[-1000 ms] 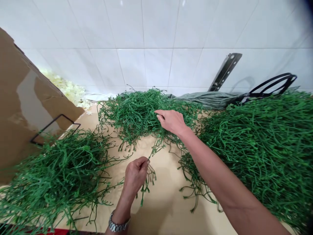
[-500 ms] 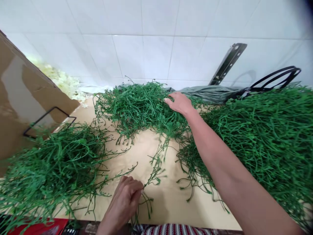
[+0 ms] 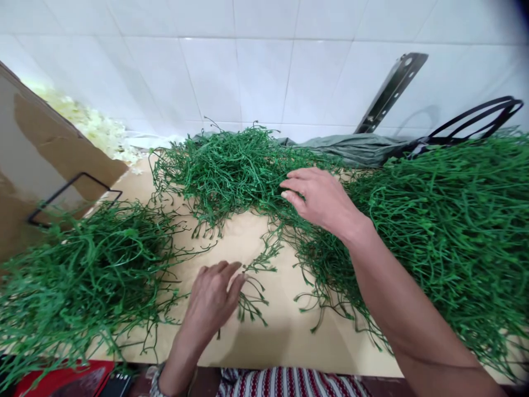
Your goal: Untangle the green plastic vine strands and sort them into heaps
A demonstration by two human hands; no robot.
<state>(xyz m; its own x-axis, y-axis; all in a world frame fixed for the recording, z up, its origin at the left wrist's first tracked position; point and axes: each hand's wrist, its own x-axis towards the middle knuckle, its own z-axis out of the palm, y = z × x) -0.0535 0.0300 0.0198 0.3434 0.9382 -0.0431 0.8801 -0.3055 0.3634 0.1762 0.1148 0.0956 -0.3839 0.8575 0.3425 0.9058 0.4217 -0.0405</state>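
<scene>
My left hand [image 3: 215, 295] is low over the table, fingers curled around a few thin green artificial stems [image 3: 253, 306] whose tips stick out past the thumb. A loose branched sprig [image 3: 266, 253] lies just beyond its fingertips. Farther up, my right hand [image 3: 324, 201] reaches over the right edge of the middle heap of green stems [image 3: 235, 168], its fingers stretched and the thumb apart. I see nothing held in it. Its fingertips are close to the stems; whether they touch I cannot tell.
Another green heap [image 3: 95, 270] lies at left, a larger one [image 3: 450, 237] at right. A cardboard box [image 3: 53, 154] with a black wire frame [image 3: 76, 184] stands far left, near pale yellow flowers [image 3: 88, 124]. A metal bracket [image 3: 392, 91] and black loops [image 3: 475, 118] rise by the tiled wall.
My right hand has drawn back from the middle heap, toward me and slightly right. My left hand has moved a little forward, its thumb and index now less tightly together. The view has tilted slightly.
</scene>
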